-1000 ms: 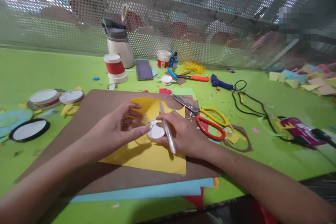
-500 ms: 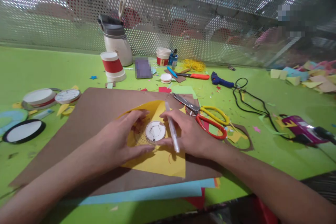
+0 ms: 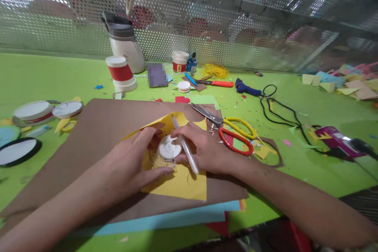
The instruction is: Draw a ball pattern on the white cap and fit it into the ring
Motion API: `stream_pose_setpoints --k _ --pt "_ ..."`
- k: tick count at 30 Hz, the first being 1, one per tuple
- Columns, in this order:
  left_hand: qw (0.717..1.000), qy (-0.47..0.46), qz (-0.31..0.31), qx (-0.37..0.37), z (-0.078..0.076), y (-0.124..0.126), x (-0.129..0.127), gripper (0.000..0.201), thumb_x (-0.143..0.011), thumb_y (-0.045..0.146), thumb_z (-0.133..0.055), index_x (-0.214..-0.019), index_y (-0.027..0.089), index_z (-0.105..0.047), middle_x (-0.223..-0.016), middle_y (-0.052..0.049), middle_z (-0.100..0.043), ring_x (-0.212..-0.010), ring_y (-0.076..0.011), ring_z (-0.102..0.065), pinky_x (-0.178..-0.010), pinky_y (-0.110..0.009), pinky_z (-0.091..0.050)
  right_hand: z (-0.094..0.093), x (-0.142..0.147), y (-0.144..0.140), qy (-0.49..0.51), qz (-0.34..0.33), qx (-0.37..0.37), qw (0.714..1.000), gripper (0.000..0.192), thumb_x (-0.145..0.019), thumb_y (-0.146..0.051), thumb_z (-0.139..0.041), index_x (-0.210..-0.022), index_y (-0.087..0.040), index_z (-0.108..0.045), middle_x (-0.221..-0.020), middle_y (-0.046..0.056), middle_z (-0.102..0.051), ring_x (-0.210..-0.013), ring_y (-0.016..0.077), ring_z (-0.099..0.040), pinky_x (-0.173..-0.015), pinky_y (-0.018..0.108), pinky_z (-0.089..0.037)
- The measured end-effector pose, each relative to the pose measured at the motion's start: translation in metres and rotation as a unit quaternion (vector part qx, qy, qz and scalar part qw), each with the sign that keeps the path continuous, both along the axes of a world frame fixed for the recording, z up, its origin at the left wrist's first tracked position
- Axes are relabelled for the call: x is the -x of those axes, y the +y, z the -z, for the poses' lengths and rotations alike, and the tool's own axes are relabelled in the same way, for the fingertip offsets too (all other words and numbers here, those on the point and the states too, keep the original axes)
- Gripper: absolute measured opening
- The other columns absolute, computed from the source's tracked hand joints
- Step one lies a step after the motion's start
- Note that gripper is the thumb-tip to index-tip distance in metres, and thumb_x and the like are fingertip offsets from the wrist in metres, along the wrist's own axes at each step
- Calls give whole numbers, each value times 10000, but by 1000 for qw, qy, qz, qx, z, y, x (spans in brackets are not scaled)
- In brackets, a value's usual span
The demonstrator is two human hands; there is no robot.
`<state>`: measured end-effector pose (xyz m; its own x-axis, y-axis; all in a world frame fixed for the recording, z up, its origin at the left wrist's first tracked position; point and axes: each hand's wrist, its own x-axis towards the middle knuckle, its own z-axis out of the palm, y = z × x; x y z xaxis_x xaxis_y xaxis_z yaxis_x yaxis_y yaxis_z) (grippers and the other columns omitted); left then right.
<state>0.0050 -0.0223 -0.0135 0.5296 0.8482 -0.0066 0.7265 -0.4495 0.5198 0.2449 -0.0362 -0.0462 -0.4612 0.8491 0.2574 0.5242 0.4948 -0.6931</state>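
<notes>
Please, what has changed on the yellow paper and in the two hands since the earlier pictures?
The small white disc now lies flat on the yellow paper, a little lower left; a second ago it was held between both hands. The left hand has flattened beside it. The right hand still holds the pen. The scissors have not moved.

Your left hand (image 3: 134, 161) lies palm down with the fingers spread and pressed flat, the forearm running in from the lower left. Your right hand (image 3: 206, 149) rests just beside it, fingers curled in a writing grip, with the forearm stretching back to the lower right.
</notes>
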Motion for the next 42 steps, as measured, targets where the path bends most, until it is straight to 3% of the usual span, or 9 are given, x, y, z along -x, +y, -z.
stream_pose_setpoints --k 5,9,12,15,17,21,27,36,42 --pt "999 -21 10 -22 1 -3 -3 729 -830 641 -737 -1402 225 -559 -1367 -163 -737 -1189 -418 -742 -1033 -576 -580 0 1 -3 -6 0 -21 1000 477 -824 -194 -896 -1229 -212 -645 -1190 96 -750 -1038 268 -683 -917 434 -565" --pt "998 27 25 -47 7 -6 -3 634 -853 684 -698 -1258 203 -609 -1252 -195 -757 -1077 -431 -761 -892 -560 -622 -8 -7 -8 -6 9 1 1000 506 -808 -191 -916 -1238 -220 -650 -1223 89 -752 -1084 267 -695 -946 426 -566" --pt "995 46 47 -73 12 -7 -5 559 -905 674 -650 -1206 204 -615 -1167 -179 -765 -1041 -416 -759 -844 -524 -625 -14 -15 -10 7 21 8 1000 367 -897 -213 -839 -1219 -206 -663 -1212 99 -764 -1082 255 -711 -948 405 -563" --pt "992 36 52 -106 14 -9 -6 639 -928 664 -645 -1362 203 -558 -1302 -190 -739 -1113 -411 -751 -903 -523 -618 -16 -19 -11 24 15 26 999 210 -996 -225 -719 -1201 -205 -675 -1139 83 -787 -986 217 -736 -889 359 -571" --pt "991 40 52 -116 14 -9 -7 669 -933 676 -634 -1395 202 -539 -1348 -197 -724 -1117 -413 -752 -913 -530 -616 -15 -18 -11 32 5 36 999 231 -981 -201 -728 -1207 -209 -682 -1127 69 -796 -967 206 -744 -881 345 -578" --pt "992 69 57 -94 11 -8 -9 590 -940 702 -593 -1241 195 -592 -1217 -196 -758 -1016 -408 -769 -836 -522 -627 -11 -12 -10 28 -6 23 999 370 -891 -149 -814 -1233 -211 -687 -1198 75 -789 -1047 227 -738 -944 374 -581" --pt "991 20 84 -98 13 -8 -8 656 -986 602 -608 -1496 226 -437 -1432 -173 -685 -1210 -394 -731 -1041 -549 -588 -4 -7 -9 40 -10 11 999 370 -889 -132 -789 -1229 -234 -685 -1178 56 -768 -1003 209 -729 -913 369 -595" --pt "986 13 99 -132 18 -9 -3 601 -980 582 -630 -1428 208 -485 -1317 -184 -730 -1105 -389 -762 -953 -534 -621 5 -7 -9 57 -30 -41 997 322 -927 -192 -796 -1215 -218 -654 -1155 81 -747 -1021 224 -717 -916 380 -606" --pt "988 19 92 -124 21 -6 -5 628 -965 580 -665 -1428 197 -482 -1287 -185 -741 -1069 -398 -769 -921 -534 -620 -14 -21 -9 54 8 -43 998 244 -1010 -222 -693 -1253 -207 -680 -1167 79 -785 -969 210 -752 -892 362 -611"
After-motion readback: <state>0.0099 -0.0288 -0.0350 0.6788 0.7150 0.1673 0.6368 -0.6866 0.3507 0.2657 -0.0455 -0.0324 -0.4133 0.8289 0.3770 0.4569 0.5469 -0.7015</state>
